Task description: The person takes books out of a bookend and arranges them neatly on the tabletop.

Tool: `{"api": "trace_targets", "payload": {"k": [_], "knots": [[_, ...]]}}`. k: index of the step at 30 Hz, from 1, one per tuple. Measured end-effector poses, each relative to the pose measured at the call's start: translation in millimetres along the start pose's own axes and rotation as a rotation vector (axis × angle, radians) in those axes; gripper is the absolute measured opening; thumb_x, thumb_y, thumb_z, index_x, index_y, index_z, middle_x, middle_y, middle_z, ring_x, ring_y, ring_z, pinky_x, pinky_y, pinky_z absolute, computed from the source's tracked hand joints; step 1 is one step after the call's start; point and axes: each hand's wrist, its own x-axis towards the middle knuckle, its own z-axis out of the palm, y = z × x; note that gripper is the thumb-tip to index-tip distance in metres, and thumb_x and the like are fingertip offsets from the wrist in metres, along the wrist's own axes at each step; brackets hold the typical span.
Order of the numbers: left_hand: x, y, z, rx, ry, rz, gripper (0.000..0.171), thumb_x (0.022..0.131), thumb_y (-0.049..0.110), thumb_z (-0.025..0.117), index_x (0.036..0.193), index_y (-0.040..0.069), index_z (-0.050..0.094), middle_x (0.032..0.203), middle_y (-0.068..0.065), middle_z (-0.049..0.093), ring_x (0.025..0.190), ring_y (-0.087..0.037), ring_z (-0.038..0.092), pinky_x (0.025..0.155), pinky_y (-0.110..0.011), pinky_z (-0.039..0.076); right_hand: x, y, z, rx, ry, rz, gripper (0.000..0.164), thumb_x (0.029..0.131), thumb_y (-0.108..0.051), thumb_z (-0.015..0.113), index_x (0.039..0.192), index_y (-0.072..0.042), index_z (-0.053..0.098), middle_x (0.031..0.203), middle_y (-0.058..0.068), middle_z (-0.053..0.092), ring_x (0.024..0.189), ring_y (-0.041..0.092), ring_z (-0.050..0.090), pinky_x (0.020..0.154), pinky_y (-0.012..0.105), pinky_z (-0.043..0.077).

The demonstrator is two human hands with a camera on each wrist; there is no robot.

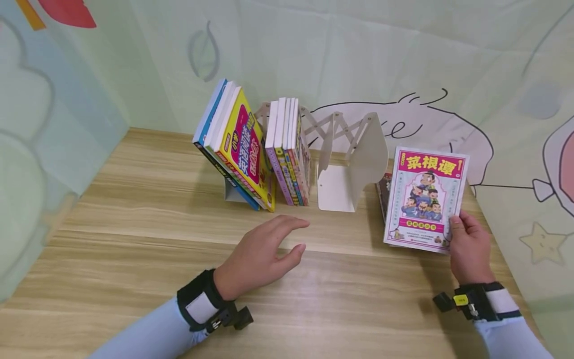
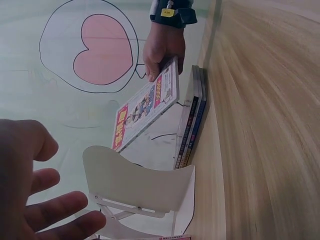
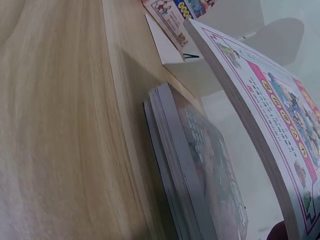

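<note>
A thin book with a pink-and-white cartoon cover (image 1: 426,199) is gripped at its lower right corner by my right hand (image 1: 471,247). It is raised above a small stack of dark-covered books (image 3: 187,165) lying on the table, as the right wrist view shows. My left hand (image 1: 264,254) hovers over the table with thumb and fingers apart, holding nothing. Beyond it stands a white folding bookend (image 1: 337,192) with a vacant section. Upright thin books (image 1: 287,149) fill the section beside that, and larger books with a yellow cover (image 1: 244,144) lean at the left end.
The wooden table (image 1: 134,239) runs up to a fabric backdrop (image 1: 287,55) printed with cartoon drawings. Metal crossbars (image 1: 343,127) of the bookend stretch along the back. Its right end plate (image 1: 369,149) stands just left of the dark stack.
</note>
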Motion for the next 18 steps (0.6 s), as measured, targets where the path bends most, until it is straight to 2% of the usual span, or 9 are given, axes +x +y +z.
{"api": "trace_targets", "payload": {"k": [2,8,18], "knots": [[-0.5,-0.3,0.2,-0.003,0.009,0.001,0.042,0.095,0.029,0.066,0.134,0.015,0.060,0.132,-0.001,0.063,0.123,-0.014,0.060,0.100,-0.035,0.053,4,1,-1,-0.025,0.005,0.009,0.049,0.103,-0.028,0.053,0.146,-0.006,0.050,0.112,-0.003,0.060,0.093,0.006,0.060,0.067,0.010,0.053],[-1.8,-1.6,0.9,-0.015,0.029,-0.002,0.041,0.094,0.029,0.066,0.133,0.017,0.060,0.136,-0.002,0.058,0.127,-0.015,0.056,0.102,-0.036,0.052,12,2,-1,-0.115,0.006,0.027,0.050,0.105,-0.027,0.049,0.151,-0.008,0.044,0.140,0.009,0.052,0.106,0.006,0.055,0.074,0.003,0.048],[-3.1,-1.7,2.1,0.004,0.030,0.002,0.041,0.093,0.028,0.067,0.132,0.016,0.061,0.136,-0.003,0.058,0.125,-0.016,0.058,0.101,-0.036,0.053,21,7,-1,-0.281,0.023,0.002,0.049,0.106,-0.028,0.046,0.149,-0.006,0.046,0.142,0.011,0.051,0.113,0.006,0.051,0.085,0.005,0.045]]}}
